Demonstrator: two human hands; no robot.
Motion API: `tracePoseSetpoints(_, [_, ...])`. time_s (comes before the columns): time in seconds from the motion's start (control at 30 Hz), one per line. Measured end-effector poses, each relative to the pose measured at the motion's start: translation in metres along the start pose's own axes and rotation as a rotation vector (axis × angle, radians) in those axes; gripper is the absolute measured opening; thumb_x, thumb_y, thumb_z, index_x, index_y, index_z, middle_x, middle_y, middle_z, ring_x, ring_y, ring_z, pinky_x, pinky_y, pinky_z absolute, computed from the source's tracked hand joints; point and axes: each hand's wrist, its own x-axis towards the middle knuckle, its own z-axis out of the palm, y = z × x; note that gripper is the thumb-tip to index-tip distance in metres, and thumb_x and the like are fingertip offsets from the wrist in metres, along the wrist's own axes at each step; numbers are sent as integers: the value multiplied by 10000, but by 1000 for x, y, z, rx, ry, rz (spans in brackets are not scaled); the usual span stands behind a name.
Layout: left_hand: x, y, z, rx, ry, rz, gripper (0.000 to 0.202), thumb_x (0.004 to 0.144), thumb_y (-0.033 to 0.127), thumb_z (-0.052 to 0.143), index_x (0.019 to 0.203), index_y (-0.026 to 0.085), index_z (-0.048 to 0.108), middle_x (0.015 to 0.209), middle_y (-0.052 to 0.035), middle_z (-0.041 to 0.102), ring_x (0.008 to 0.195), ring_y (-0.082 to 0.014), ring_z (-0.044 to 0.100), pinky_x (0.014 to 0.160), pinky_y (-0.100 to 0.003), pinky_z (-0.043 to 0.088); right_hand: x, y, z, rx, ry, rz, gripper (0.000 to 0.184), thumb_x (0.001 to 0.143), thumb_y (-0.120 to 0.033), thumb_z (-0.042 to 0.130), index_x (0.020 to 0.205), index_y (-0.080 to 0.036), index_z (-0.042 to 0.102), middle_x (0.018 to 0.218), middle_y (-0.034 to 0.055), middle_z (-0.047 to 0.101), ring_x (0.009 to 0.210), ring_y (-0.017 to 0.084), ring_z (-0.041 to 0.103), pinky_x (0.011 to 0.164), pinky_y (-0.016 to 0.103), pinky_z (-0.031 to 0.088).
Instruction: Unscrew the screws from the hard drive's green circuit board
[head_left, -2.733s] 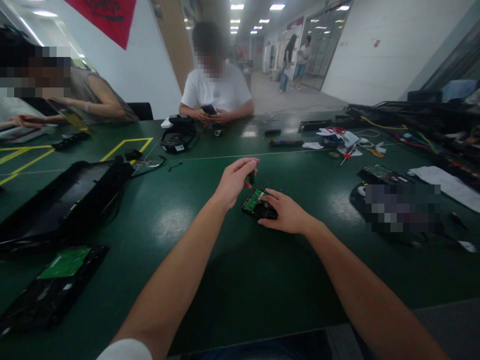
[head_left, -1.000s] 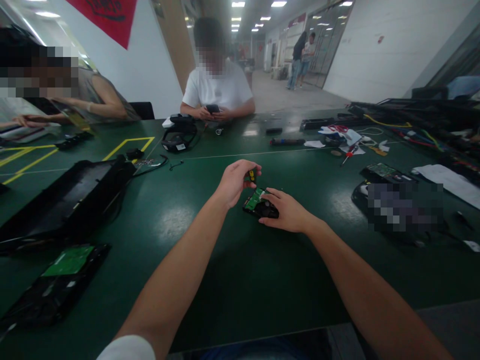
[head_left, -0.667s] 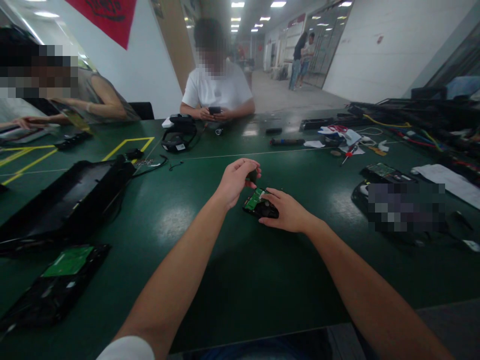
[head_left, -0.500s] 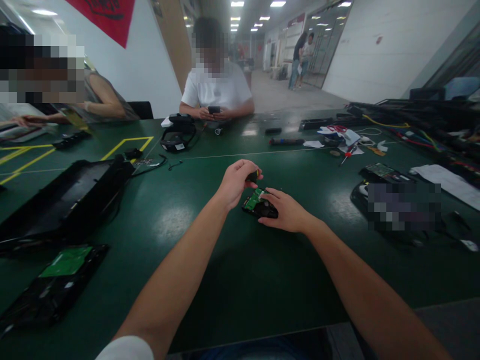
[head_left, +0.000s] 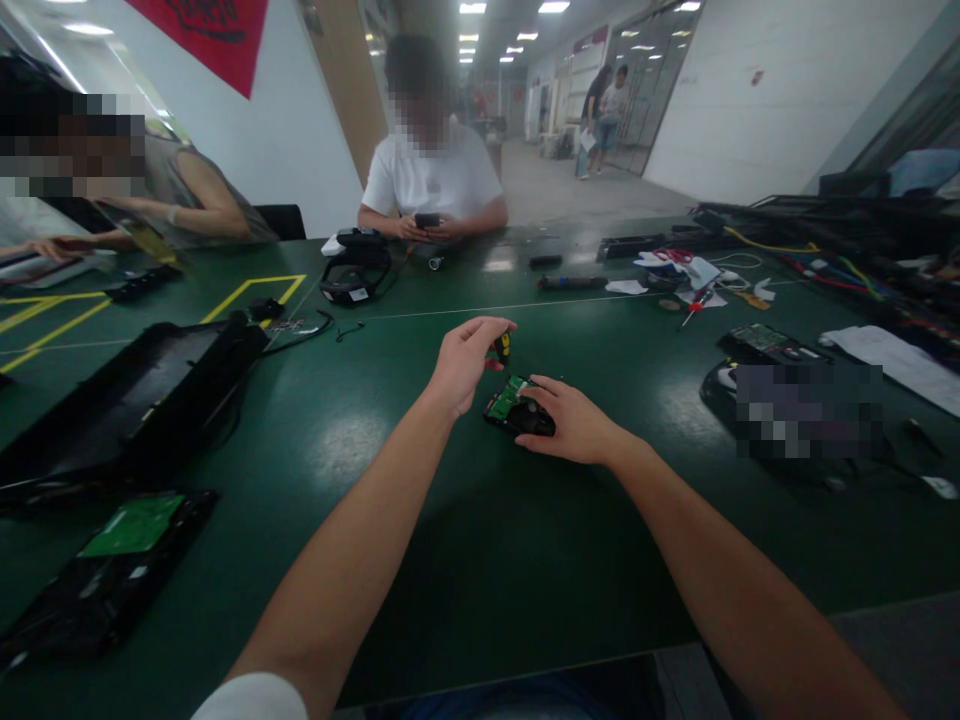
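Note:
My left hand (head_left: 466, 362) pinches a screwdriver (head_left: 503, 346) by its black and yellow handle, just above and left of a small device. Its thin shaft is too faint to make out. Flat on the green table (head_left: 555, 560) lies that device, a black casing with an exposed green circuit board (head_left: 511, 398). My right hand (head_left: 574, 420) grips the casing from the right, thumb on the near side and fingers over the top. Those fingers and the palm hide the casing's right part.
At the left lie a long black housing (head_left: 142, 400) and a black panel with a green board (head_left: 112, 570). A black device (head_left: 795, 410) and white paper (head_left: 900, 365) are at the right. A red screwdriver (head_left: 697, 305) lies behind. Opposite sits a person (head_left: 435, 180) with a phone.
My left hand has shifted slightly left and away from the circuit board, and the screwdriver handle is tilted differently, showing more yellow. My right hand and the casing stay in place.

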Motion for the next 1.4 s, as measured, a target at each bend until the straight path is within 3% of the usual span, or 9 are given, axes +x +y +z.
tracePoseSetpoints(0.23, [1,1,-3,-121,-19,-48,270,881,430,682,981,186,742,1001,-94,745,888,-202,715,540,-221,490,1,0,0,-1,-3,13,841,856,-676,757,1487,-150,575,1602,255,487,1431,437,539,1194,602,421])
tracePoseSetpoints(0.47, [1,0,0,-243,-129,-74,234,946,396,640,997,181,718,961,-82,734,894,-187,718,686,-266,581,0,3,2,12,-4,24,862,856,-714,738,1511,-184,556,1617,236,476,1434,440,533,1193,628,411])
tracePoseSetpoints(0.8, [-1,0,0,-172,-163,-41,273,896,458,756,981,198,768,963,-65,694,882,-164,657,619,-226,514,0,2,2,16,1,8,853,870,-709,721,1507,-164,558,1613,251,478,1449,440,519,1195,625,407])
tracePoseSetpoints(0.97, [-2,3,0,-119,-150,-47,308,876,443,759,1077,214,805,1074,-78,707,903,-162,639,608,-223,497,-1,1,0,28,1,13,844,868,-704,726,1510,-183,557,1618,233,481,1463,437,505,1206,631,391])
tracePoseSetpoints(1.23, [-3,9,-2,-87,-70,-54,255,860,404,750,1005,195,743,926,-61,692,829,-172,660,547,-224,491,0,1,0,21,0,15,846,860,-694,746,1499,-171,564,1604,243,492,1450,434,521,1198,615,410])
tracePoseSetpoints(1.4, [-2,10,-2,-156,-35,-81,226,857,371,749,958,194,652,909,-65,714,820,-180,689,619,-260,554,0,1,0,12,-12,13,847,861,-692,747,1499,-166,560,1613,246,479,1458,432,513,1199,616,410])
